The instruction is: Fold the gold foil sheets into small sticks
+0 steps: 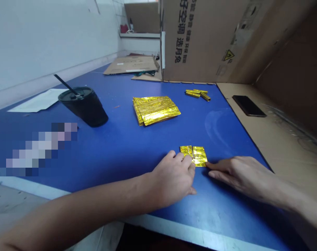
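A small folded piece of gold foil paper [200,156] lies flat on the blue tabletop, with a dark seam running down between its two halves. My left hand [175,174] rests over its lower left part, fingers curled down onto it and the thumb pointing right. The fingertips are partly hidden behind the knuckles. From the right, my right hand [237,174] meets the paper's lower right corner with the index fingertip. Its thumb lies just below that finger, and the other fingers are folded in. Farther back is a stack of larger gold foil sheets [158,108].
Several narrow folded gold strips [197,93] lie at the back right. A black tumbler with a straw [86,108] stands on the left, near a white paper [39,101]. A phone [249,105] rests on cardboard at right. A large cardboard box [200,45] stands behind.
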A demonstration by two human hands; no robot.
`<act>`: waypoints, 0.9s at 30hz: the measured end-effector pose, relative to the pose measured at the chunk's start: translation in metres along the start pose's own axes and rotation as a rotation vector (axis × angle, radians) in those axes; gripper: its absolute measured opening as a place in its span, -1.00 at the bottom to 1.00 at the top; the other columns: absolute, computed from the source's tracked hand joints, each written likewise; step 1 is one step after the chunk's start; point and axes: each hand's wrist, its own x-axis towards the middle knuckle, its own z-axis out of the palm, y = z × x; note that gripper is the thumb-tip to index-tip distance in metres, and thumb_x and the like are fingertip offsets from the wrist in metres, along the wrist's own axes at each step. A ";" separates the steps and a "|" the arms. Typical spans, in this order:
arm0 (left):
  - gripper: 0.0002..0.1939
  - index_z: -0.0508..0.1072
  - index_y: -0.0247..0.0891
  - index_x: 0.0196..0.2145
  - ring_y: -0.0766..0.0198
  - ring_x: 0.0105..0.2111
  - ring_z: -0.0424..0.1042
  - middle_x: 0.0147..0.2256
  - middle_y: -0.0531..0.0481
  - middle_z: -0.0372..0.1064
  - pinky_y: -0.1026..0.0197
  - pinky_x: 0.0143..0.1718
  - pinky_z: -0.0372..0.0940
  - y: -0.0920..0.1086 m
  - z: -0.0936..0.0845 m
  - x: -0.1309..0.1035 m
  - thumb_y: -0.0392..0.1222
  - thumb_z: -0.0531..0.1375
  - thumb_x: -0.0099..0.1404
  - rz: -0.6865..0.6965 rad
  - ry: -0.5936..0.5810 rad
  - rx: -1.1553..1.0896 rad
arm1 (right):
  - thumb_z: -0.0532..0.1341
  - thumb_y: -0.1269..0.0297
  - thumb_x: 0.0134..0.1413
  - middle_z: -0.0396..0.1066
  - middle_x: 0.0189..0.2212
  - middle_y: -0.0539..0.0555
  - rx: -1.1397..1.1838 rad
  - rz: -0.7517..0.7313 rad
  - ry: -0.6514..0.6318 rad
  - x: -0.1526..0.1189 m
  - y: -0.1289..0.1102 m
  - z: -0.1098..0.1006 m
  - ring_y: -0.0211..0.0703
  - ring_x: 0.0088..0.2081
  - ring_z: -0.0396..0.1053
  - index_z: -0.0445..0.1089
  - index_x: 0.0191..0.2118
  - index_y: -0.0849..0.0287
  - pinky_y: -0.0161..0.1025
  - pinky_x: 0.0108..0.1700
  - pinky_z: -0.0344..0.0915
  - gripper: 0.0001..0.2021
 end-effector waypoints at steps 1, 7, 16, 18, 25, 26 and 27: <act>-0.44 0.35 -0.35 -0.16 0.16 -0.34 0.22 -0.35 -0.07 0.25 0.18 -0.37 0.01 -0.001 0.001 0.000 0.20 0.12 0.08 0.000 -0.004 -0.003 | -0.01 0.13 0.14 0.45 -0.53 -0.04 0.027 0.002 -0.001 0.000 0.002 0.000 -0.25 -0.54 0.37 0.41 -0.20 -0.03 -0.35 -0.55 0.14 -0.73; -0.47 0.35 -0.34 -0.17 0.16 -0.34 0.24 -0.36 -0.07 0.25 0.18 -0.37 0.03 -0.003 0.003 0.002 0.17 0.11 0.11 0.009 0.008 0.011 | 0.03 0.16 0.12 0.49 -0.46 -0.04 0.082 -0.012 0.065 0.004 0.001 -0.003 -0.24 -0.50 0.41 0.44 -0.28 -0.03 -0.35 -0.52 0.19 -0.77; -0.51 0.37 -0.36 -0.22 0.15 -0.33 0.22 -0.35 -0.08 0.25 0.16 -0.38 0.02 -0.003 0.003 0.003 0.15 0.13 0.10 0.014 -0.001 -0.005 | 0.03 0.29 0.10 0.48 -0.49 0.00 0.090 -0.063 0.066 0.008 -0.029 0.004 -0.23 -0.50 0.41 0.38 -0.20 0.04 -0.34 -0.51 0.19 -0.79; -0.50 0.36 -0.36 -0.19 0.15 -0.33 0.22 -0.35 -0.09 0.26 0.17 -0.39 0.01 -0.003 0.001 0.003 0.14 0.13 0.11 0.013 -0.012 -0.003 | 0.05 0.27 0.10 0.49 -0.48 0.00 0.054 -0.052 0.044 0.007 -0.026 0.005 -0.23 -0.51 0.41 0.38 -0.19 0.03 -0.34 -0.52 0.18 -0.79; -0.54 0.37 -0.32 -0.21 0.17 -0.36 0.23 -0.39 -0.06 0.25 0.20 -0.42 -0.02 -0.006 -0.002 0.002 0.13 0.14 0.11 0.022 -0.020 -0.008 | 0.03 0.20 0.12 0.51 -0.40 -0.09 -0.039 0.033 -0.040 0.000 0.002 -0.002 -0.22 -0.49 0.43 0.35 -0.09 -0.13 -0.32 -0.53 0.19 -0.74; -0.56 0.37 -0.32 -0.21 0.17 -0.36 0.23 -0.39 -0.06 0.25 0.20 -0.42 -0.02 -0.006 -0.002 0.001 0.11 0.14 0.11 0.025 -0.022 -0.011 | 0.04 0.19 0.12 0.51 -0.39 -0.11 -0.044 0.049 -0.049 -0.001 0.006 -0.003 -0.21 -0.48 0.43 0.35 -0.09 -0.16 -0.31 -0.52 0.20 -0.74; -0.57 0.38 -0.32 -0.22 0.17 -0.36 0.23 -0.39 -0.05 0.26 0.20 -0.41 -0.02 -0.007 -0.002 0.001 0.10 0.14 0.12 0.024 -0.027 -0.014 | 0.04 0.19 0.11 0.51 -0.36 -0.12 -0.045 0.058 -0.061 -0.002 0.009 -0.003 -0.21 -0.47 0.43 0.34 -0.09 -0.17 -0.31 -0.51 0.21 -0.74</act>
